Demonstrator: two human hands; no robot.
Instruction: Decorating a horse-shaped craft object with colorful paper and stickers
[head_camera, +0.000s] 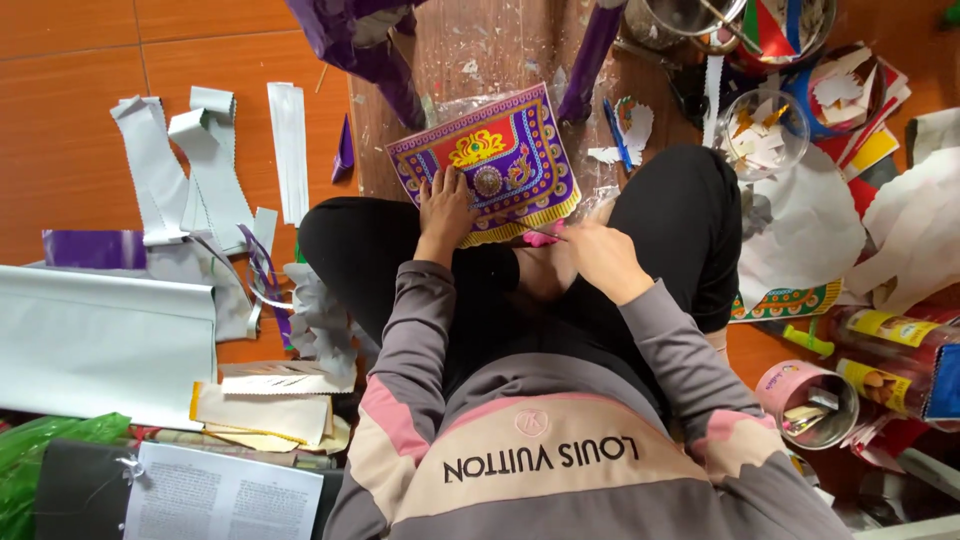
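Observation:
A purple, red and gold ornamented paper panel (495, 160) with a round silver stud lies on a wooden board (500, 50) in front of my crossed legs. My left hand (445, 205) presses flat on the panel's near left part, fingers spread. My right hand (595, 255) is closed around a pink-handled tool (545, 235), its tip at the panel's yellow fringed lower edge. What kind of tool it is I cannot tell.
White paper strips (200, 160) and grey paper rolls (100, 340) lie on the orange floor at left. Purple paper pieces (370, 40) stand at the back. Clear cups of scraps (765, 135), bottles (895, 330), a pink tin (810, 400) and crumpled white paper (810, 235) crowd the right.

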